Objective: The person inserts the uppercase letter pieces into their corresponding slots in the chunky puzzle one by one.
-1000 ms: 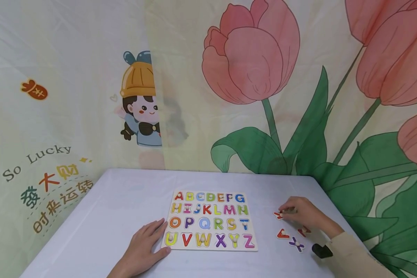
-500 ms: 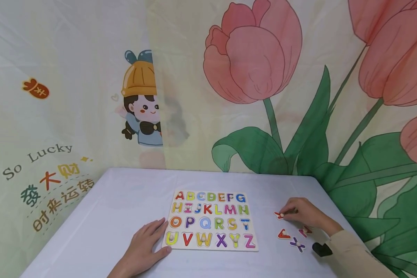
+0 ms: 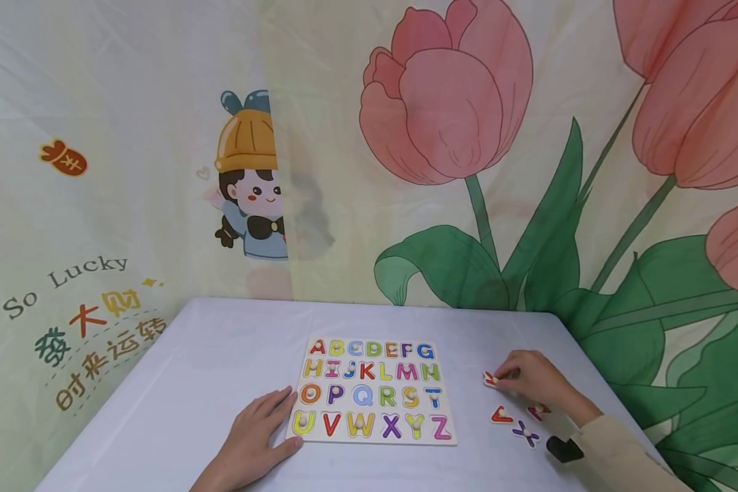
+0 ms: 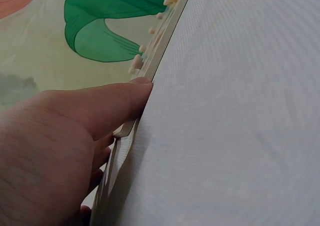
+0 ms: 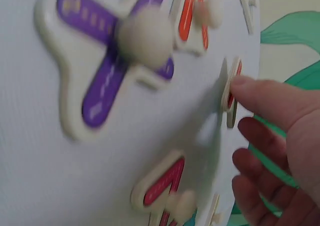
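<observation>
Letter piece (image 3: 489, 378), right of the puzzle board (image 3: 372, 437): light, stiff wood, probably best lifted by its knob; right hand (image 3: 531, 379) pinches it, left hand (image 3: 255, 434) lies flat, steadying the board.

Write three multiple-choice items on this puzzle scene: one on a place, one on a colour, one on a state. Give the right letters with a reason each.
1. Where does the left hand rest?
A. on the board's near left corner
B. on the wall
C. on the loose pieces

2. What colour is the loose X piece?
A. green
B. purple
C. yellow

3. What is the right hand doing?
A. lying flat and idle
B. pinching a red piece
C. holding the board

Answers:
1 A, its fingers lie against the alphabet board at the U corner.
2 B, the right wrist view shows purple arms around a pale knob.
3 B, its fingertips grip the red piece, tipped up off the table.
</observation>
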The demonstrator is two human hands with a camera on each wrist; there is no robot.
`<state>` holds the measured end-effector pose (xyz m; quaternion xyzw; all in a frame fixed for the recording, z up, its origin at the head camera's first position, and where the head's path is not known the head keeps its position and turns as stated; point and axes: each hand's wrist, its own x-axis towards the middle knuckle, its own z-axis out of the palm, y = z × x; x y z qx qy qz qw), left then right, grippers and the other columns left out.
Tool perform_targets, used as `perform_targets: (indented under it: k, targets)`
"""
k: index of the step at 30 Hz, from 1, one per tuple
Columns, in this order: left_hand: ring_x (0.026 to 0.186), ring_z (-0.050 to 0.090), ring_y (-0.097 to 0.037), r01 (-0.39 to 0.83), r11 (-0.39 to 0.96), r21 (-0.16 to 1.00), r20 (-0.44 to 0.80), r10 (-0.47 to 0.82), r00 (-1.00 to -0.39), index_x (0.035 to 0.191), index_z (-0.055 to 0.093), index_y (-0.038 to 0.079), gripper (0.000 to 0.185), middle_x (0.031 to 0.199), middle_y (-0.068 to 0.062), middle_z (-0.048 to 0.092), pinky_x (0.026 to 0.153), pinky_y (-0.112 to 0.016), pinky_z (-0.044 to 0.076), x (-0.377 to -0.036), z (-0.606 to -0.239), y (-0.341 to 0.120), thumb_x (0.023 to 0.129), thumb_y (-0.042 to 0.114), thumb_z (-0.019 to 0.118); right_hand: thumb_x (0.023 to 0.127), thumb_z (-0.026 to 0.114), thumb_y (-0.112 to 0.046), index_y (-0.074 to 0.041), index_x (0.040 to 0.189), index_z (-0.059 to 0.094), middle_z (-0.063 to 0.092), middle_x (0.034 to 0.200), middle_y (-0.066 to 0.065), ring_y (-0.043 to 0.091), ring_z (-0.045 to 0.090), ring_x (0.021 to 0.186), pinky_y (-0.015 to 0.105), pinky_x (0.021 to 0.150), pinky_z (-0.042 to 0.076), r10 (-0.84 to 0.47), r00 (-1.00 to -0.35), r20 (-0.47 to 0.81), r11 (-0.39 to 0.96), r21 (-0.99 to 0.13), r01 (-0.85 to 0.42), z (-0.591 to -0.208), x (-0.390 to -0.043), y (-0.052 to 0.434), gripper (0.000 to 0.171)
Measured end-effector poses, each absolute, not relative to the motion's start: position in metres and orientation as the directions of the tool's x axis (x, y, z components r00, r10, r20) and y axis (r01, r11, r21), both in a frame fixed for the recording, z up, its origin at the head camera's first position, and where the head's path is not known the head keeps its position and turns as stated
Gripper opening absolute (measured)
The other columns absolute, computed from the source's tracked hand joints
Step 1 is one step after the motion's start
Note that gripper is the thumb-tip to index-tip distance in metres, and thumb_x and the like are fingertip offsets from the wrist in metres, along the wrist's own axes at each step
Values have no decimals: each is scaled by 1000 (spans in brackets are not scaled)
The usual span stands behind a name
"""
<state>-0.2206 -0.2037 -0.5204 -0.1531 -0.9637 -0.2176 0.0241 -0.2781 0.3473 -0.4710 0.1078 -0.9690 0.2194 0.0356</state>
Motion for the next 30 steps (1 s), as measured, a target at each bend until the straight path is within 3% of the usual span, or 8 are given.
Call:
perform_targets:
  k: [6, 9, 18, 25, 30]
  targets:
    - [152, 38, -33, 307, 857, 413, 117, 284, -952, 158, 54, 16, 87, 166, -3, 45, 122, -64, 31, -220, -519, -204, 88, 63, 76, 85, 91, -19, -13, 94, 85, 68, 85, -4, 16, 57, 79, 27, 62, 53, -62, -989, 135, 892, -437, -115, -467, -268, 329, 13]
    - [152, 39, -33, 311, 854, 417, 122, 287, -950, 158, 54, 15, 86, 166, -3, 46, 123, -64, 31, -219, -518, -204, 89, 61, 75, 85, 91, -20, -12, 95, 84, 70, 87, -2, 17, 59, 80, 28, 65, 54, 2, -992, 129, 888, -456, -58, -469, -265, 321, 14]
    - [152, 38, -33, 314, 853, 417, 118, 292, -949, 158, 53, 15, 87, 166, -3, 45, 123, -64, 30, -219, -520, -204, 89, 63, 75, 85, 91, -21, -12, 92, 83, 72, 86, -3, 16, 60, 79, 32, 69, 56, 49, -991, 122, 884, -467, -14, -479, -264, 312, 14]
    - [152, 38, -33, 322, 853, 411, 125, 297, -947, 158, 53, 16, 87, 166, -3, 45, 122, -64, 31, -219, -520, -204, 89, 64, 74, 87, 90, -20, -15, 101, 84, 69, 91, -5, 17, 57, 84, 25, 65, 54, -71, -992, 105, 853, -509, -115, -480, -271, 325, 16]
    - [151, 39, -33, 327, 852, 408, 136, 298, -945, 158, 54, 16, 86, 166, -2, 45, 122, -63, 31, -220, -522, -205, 89, 63, 74, 89, 88, -21, -20, 111, 84, 69, 97, -10, 11, 60, 89, 22, 74, 56, -242, -965, 102, 812, -523, -259, -480, -280, 339, 22]
